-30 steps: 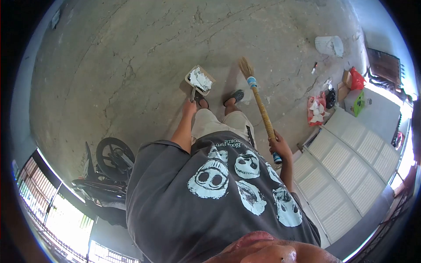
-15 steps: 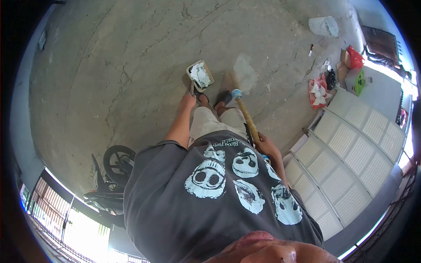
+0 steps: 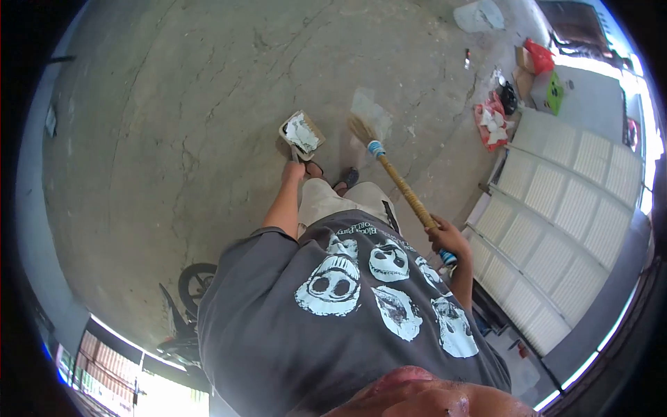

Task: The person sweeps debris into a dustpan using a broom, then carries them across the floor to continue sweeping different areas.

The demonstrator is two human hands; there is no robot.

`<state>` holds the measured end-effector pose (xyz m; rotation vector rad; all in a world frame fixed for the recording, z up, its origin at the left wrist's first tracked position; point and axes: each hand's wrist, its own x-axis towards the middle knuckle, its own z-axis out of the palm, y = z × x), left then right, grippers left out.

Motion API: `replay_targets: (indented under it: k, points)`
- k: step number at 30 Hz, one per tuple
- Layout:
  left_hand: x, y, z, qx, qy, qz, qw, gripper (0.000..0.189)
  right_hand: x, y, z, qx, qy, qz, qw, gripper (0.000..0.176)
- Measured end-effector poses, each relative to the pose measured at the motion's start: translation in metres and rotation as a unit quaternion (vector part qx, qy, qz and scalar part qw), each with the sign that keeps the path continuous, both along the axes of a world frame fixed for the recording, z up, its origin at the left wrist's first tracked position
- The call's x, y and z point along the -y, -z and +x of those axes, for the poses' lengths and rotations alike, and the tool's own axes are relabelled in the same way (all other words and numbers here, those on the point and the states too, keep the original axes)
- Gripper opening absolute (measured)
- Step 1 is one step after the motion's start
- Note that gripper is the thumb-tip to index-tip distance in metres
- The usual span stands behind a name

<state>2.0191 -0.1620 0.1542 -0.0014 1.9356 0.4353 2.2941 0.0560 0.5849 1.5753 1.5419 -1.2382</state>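
Note:
My left hand point(image 3: 294, 171) is closed around the handle of a tan dustpan point(image 3: 317, 131), held low in front of my feet. White flaky debris point(image 3: 301, 132) lies in the pan. My right hand point(image 3: 448, 236) grips the upper part of a long broom point(image 3: 405, 186) with a yellowish wrapped handle and blue-and-white bands. Its straw bristles point(image 3: 361, 129) point down at the floor, at the near edge of a pale patch point(image 3: 372, 110). The bristles are to the right of the pan and apart from it.
Cracked concrete floor point(image 3: 208, 104) stretches ahead. On the right are a whitish bucket point(image 3: 479, 16), a red-and-white plastic bag point(image 3: 492, 125), a black bag point(image 3: 508, 99), boxes and white slatted panels point(image 3: 556, 236). A motorcycle point(image 3: 189, 306) stands behind on my left.
My right hand has moved outward to the right, away from my body, and the broom slants more. The dustpan has come closer to me. The whole view has shifted somewhat.

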Motion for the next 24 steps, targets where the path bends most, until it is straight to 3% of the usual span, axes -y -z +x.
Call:
replay_targets:
  k: [3,7,8,9,10,12,13,14,15,16,18,19,21,24]
  points:
    - [0.005,0.051,0.000,0.026,0.016,0.014,0.999,0.036,-0.011,0.004,0.017,-0.026,0.057,0.032,0.998,0.061]
    - [0.011,0.036,-0.003,0.006,-0.027,0.012,1.000,0.037,-0.029,0.045,0.061,-0.111,0.190,0.097,0.971,0.062]
    - [0.020,0.038,-0.003,-0.082,0.201,0.053,0.975,0.038,-0.031,0.057,0.070,-0.145,0.231,0.123,0.954,0.063]
    - [0.028,0.042,-0.004,-0.166,0.415,0.089,0.890,0.039,-0.028,0.068,0.072,-0.129,0.222,0.177,0.950,0.051]
    - [0.035,0.061,0.000,-0.170,0.418,0.090,0.888,0.039,-0.037,0.095,0.098,-0.132,0.226,0.179,0.949,0.051]
    - [0.046,0.099,0.012,-0.110,0.166,0.062,0.978,0.043,-0.062,0.151,0.159,-0.014,0.165,0.096,0.981,0.041]
    - [0.046,0.085,0.013,-0.114,0.165,0.062,0.978,0.043,-0.059,0.145,0.155,0.006,0.208,0.090,0.974,0.038]
    - [0.043,0.057,0.011,-0.062,-0.022,0.080,0.995,0.045,-0.061,0.151,0.160,0.001,0.209,0.090,0.974,0.038]
    - [0.043,0.055,0.014,-0.007,-0.209,0.098,0.973,0.046,-0.065,0.160,0.162,0.043,0.180,0.156,0.970,0.034]
    - [0.045,0.052,0.015,-0.011,-0.210,0.101,0.972,0.046,-0.071,0.166,0.167,0.085,0.148,0.220,0.961,0.031]
    - [0.060,0.087,0.019,-0.143,-0.056,0.189,0.970,0.031,-0.076,0.169,0.166,0.079,0.145,0.211,0.963,0.032]
    - [0.054,0.063,0.020,-0.150,-0.057,0.187,0.969,0.031,-0.080,0.171,0.167,0.077,0.144,0.202,0.966,0.034]
    - [0.034,-0.014,0.024,0.002,-0.292,0.138,0.946,0.036,-0.090,0.192,0.178,0.057,0.149,0.184,0.970,0.035]
    - [0.023,-0.014,0.039,0.026,-0.322,0.157,0.933,0.040,-0.101,0.219,0.174,0.036,0.163,0.162,0.973,0.038]
